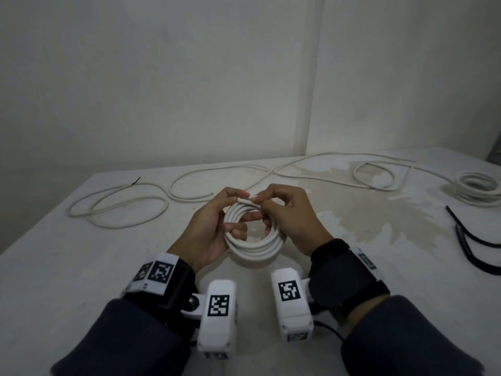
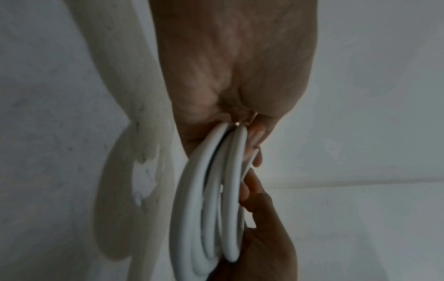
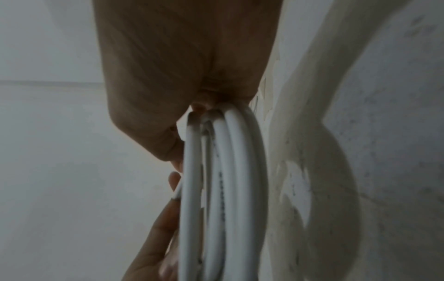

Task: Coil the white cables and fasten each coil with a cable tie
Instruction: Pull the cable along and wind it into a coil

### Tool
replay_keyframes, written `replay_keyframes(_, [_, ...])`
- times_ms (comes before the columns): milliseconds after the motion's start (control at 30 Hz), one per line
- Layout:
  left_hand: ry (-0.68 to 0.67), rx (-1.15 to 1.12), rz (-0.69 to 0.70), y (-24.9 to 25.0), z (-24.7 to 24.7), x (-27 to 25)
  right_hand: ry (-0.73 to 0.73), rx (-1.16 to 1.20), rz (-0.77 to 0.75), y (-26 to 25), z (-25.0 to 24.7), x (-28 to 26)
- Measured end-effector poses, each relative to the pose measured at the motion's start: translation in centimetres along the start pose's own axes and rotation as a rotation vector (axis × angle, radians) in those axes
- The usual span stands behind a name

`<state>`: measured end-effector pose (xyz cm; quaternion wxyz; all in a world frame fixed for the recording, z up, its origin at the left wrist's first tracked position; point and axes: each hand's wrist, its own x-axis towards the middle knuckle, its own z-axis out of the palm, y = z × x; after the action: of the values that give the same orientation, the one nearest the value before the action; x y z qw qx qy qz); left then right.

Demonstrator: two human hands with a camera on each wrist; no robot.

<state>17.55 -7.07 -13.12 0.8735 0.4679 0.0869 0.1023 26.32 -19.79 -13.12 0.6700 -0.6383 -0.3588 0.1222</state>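
Note:
A coil of white cable [image 1: 254, 248] with several turns is held above the table between both hands. My left hand [image 1: 214, 226] grips its left side, fingers curled through the ring. My right hand [image 1: 287, 215] grips the right side, thumb and forefinger pinching at the top of the coil beside the left fingertips. In the left wrist view the coil [image 2: 216, 199] hangs edge-on under the palm; in the right wrist view the coil [image 3: 223, 190] also shows edge-on. A loose white cable [image 1: 119, 204] lies on the table at the left. A finished coil [image 1: 477, 189] lies far right.
The white table [image 1: 81, 280] has a worn, stained patch [image 1: 366, 213] right of centre. Black cable ties [image 1: 471, 240] lie near the right edge. A long white cable [image 1: 311, 164] snakes along the back by the wall. The table's left edge runs diagonally.

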Motion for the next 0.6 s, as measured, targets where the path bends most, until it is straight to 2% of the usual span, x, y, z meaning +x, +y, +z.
replay_keyframes(100, [-0.008,0.047,-0.069,0.03,-0.08,0.18,-0.031,-0.009,0.013,0.08,0.11,-0.03])
replay_keyframes(200, [-0.019,0.165,-0.051,0.09,-0.19,0.24,-0.066,-0.054,0.011,0.14,0.04,-0.12])
replay_keyframes(333, [-0.07,0.174,-0.068,0.6,-0.77,0.13,-0.134,-0.055,0.036,0.3,0.0,0.01])
replay_keyframes(433, [-0.116,0.206,-0.101,0.64,-0.84,-0.18,-0.22,-0.11,0.0,0.5,0.08,-0.07])
replay_keyframes(600, [-0.086,0.229,-0.101,0.49,-0.7,0.14,-0.169,-0.126,-0.037,0.71,0.13,-0.08])
